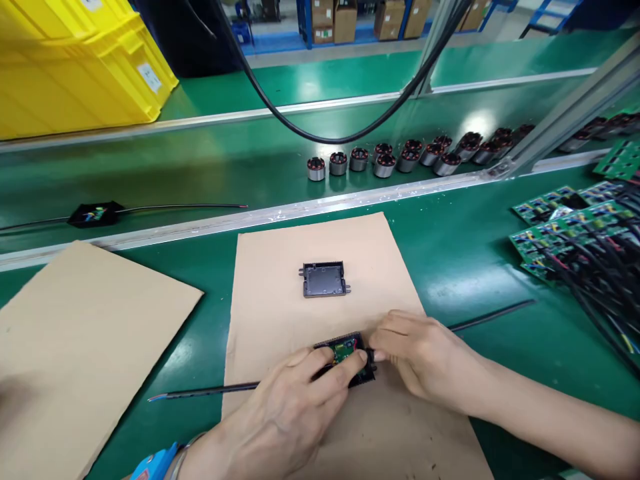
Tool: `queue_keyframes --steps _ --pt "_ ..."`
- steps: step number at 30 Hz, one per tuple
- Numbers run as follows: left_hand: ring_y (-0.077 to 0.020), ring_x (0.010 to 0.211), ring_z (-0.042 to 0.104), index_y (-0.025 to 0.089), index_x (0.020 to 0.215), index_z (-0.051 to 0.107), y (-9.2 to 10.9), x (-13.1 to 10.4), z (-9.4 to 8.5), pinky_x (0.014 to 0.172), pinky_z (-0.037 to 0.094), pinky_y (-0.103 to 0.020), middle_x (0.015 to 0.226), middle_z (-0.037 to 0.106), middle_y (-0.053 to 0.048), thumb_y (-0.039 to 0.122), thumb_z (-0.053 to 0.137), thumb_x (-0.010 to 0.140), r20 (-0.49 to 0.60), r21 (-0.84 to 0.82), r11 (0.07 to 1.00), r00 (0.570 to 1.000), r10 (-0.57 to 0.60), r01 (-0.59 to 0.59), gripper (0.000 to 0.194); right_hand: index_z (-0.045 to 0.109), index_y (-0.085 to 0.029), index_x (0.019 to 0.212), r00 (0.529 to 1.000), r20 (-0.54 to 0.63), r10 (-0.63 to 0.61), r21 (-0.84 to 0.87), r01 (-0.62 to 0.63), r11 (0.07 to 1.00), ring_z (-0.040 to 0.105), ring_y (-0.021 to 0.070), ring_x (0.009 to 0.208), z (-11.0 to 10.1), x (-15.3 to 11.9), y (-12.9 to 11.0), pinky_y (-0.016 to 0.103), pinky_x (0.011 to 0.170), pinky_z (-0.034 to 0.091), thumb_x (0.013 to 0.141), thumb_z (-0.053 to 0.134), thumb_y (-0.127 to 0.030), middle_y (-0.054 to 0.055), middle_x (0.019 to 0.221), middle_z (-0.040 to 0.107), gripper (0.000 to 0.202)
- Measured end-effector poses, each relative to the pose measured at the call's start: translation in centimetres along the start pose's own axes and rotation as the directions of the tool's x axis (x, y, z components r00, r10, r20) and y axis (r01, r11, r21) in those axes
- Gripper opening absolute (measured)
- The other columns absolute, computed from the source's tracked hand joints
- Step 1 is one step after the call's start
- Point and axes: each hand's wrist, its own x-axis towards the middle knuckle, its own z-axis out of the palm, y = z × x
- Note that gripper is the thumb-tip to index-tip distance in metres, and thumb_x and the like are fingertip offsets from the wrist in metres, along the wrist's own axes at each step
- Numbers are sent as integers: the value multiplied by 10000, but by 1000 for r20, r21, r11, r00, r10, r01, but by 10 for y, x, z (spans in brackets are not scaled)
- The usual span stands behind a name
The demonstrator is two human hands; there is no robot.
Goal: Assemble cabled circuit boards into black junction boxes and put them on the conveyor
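Note:
A black plastic case with a green circuit board inside lies on the brown cardboard sheet. My left hand grips this case from the left, its fingertips pressing down on the board. At the case's right end, my right hand is closed in a pinch around the black cable, which comes out beyond it to the right; its fingers hide the cable's entry. Another black cable with bare coloured wire ends runs out to the left. Behind the case lies a separate black case half, its hollow side up.
Several copper-wound stators stand beyond the metal rail. Wired circuit boards are heaped at the right. Another cabled case lies back left, near a second cardboard sheet and yellow bins. A black cable hangs overhead.

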Motion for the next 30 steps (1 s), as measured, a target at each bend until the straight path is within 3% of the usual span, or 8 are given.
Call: queue_keyframes --steps 4,7,10,14,17,20,25,30 --pt "-252 1025 518 89 1190 597 3 3 -1 883 478 -370 1416 504 -93 95 464 823 53 -18 1000 998 -17 17 391 587 -169 723 990 132 53 -38 -49 998 558 172 694 -2 13 -3 286 602 398 728 477 20 27 728 618 219" --pt "-251 1029 528 94 1164 606 4 6 -3 886 470 -375 1379 535 -109 115 468 845 61 -18 999 998 -29 30 348 588 -168 740 977 164 135 -107 -118 987 577 178 690 -6 17 -7 296 615 400 743 526 -6 28 733 631 173" --pt "-245 1023 531 91 1139 616 3 6 -3 885 462 -370 1392 525 -116 165 459 885 34 4 1000 999 -7 6 307 609 -167 828 982 157 100 -91 -86 992 580 183 746 -8 9 -6 300 665 429 827 517 -52 41 804 633 146" --pt "-228 1016 533 110 1305 538 4 2 1 896 443 -359 1419 511 -80 149 393 934 -25 73 997 1000 -6 8 400 633 -169 1013 998 54 -25 -100 30 995 565 201 842 2 -9 -1 325 732 454 921 461 -114 71 928 632 203" --pt "-227 1029 538 124 1375 486 8 1 4 915 427 -367 1450 486 -77 146 378 949 -47 134 991 999 -19 25 440 655 -149 963 989 -42 -143 -210 132 969 546 201 773 15 -18 3 335 685 435 944 384 -72 84 877 638 282" --pt "-245 1075 540 73 1344 511 15 5 2 906 424 -376 1411 518 -144 156 390 953 -47 226 974 999 9 2 418 662 -135 934 973 -92 -212 -265 181 947 530 211 754 23 -19 5 356 661 402 952 373 -81 96 856 641 295" --pt "-230 1088 536 29 1331 514 15 8 -5 875 416 -363 1313 598 -166 116 399 924 -38 254 967 999 6 3 432 671 -164 898 981 -124 -150 -97 138 986 498 195 762 21 -13 9 343 677 397 939 395 -93 70 816 623 288" --pt "-246 1266 435 31 1408 435 15 -5 2 982 332 -401 1430 517 -111 47 359 897 -100 194 981 995 10 9 517 664 -170 973 974 -192 -117 28 125 992 475 186 777 21 -15 14 343 695 393 927 422 -93 61 861 613 257"
